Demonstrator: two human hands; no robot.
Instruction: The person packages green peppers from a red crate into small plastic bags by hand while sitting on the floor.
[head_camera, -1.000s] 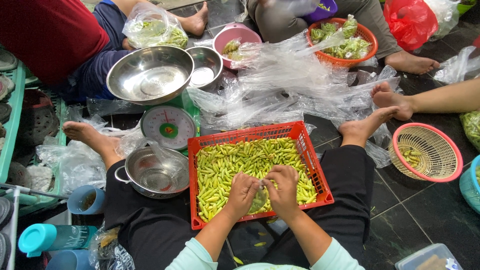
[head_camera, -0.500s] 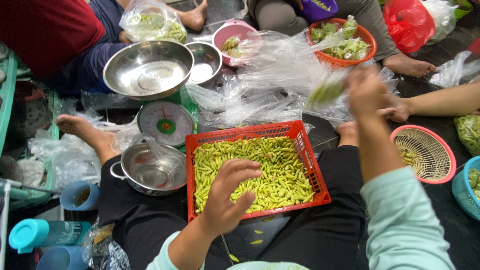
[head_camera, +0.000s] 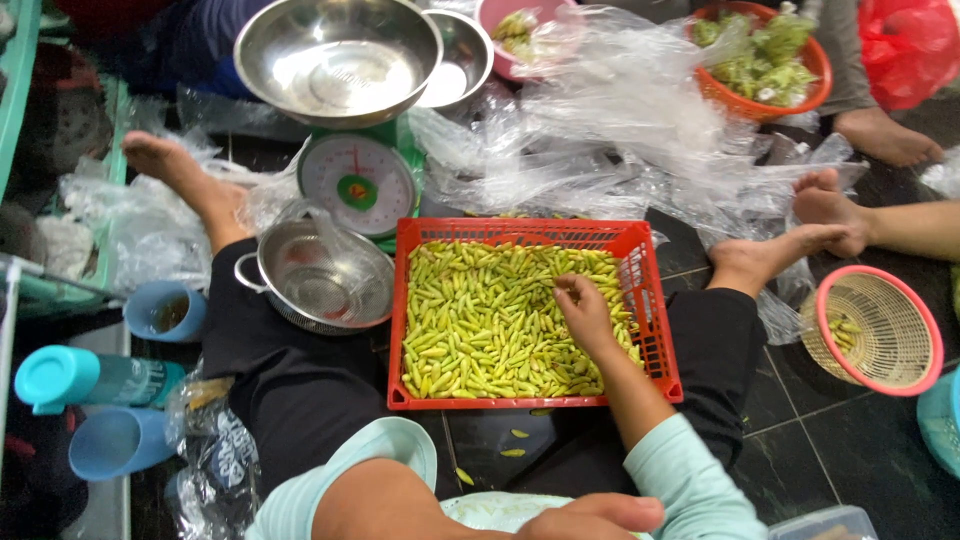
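A: Two hands are in view. Report each.

B: The right hand (head_camera: 585, 312) reaches into the red crate (head_camera: 655, 330), resting on the chillies (head_camera: 480, 320). Its fingertips are pressed together, pinching a chilli or two near the crate's upper right. The left hand (head_camera: 590, 517) lies at the bottom edge, close to the body. Its fingers are curled; whether it holds anything cannot be told.

A: Location of the crate?

B: On the floor between the person's spread legs, filled with a flat layer of small yellow-green chillies. A few chillies lie loose on the dark tiles just below the crate.

A: Items left of the crate?

B: A steel colander (head_camera: 325, 280) sits touching the left thigh. Behind it stands a green scale (head_camera: 358, 185) with a steel bowl (head_camera: 338, 58) as its pan. A second steel bowl (head_camera: 462, 55) sits just beside the first. A blue cup (head_camera: 165, 312) and a teal bottle (head_camera: 90, 378) lie farther left.

A: Items right and beyond?

B: A pink-rimmed basket (head_camera: 880, 330) holding a few chillies sits right of the right foot. Clear plastic bags (head_camera: 620, 130) are heaped behind the crate. An orange basket (head_camera: 765, 60) of green trimmings stands at the top right, near another person's bare feet.
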